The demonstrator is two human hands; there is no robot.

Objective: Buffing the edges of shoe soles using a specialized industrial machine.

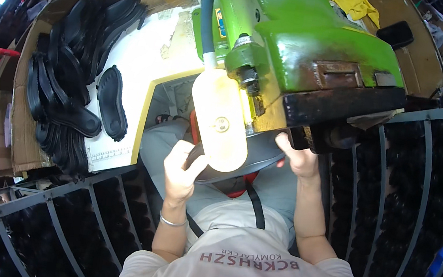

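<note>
1. Head view: the left hand (179, 172) pinches the left end of a dark shoe sole (262, 155) between thumb and fingers.
2. The right hand (301, 161) holds the sole's right end, its thumb and fingers narrow, some fingertips hidden.
3. The sole spans both hands, right of the near right corner of the white worktable (136, 88), partly behind an oblong pale panel (219, 112) beside a green machine (327, 45).
4. Black soles (71, 70) crowd the worktable's left edge; a single sole (114, 102) lies nearer its right edge.
</note>
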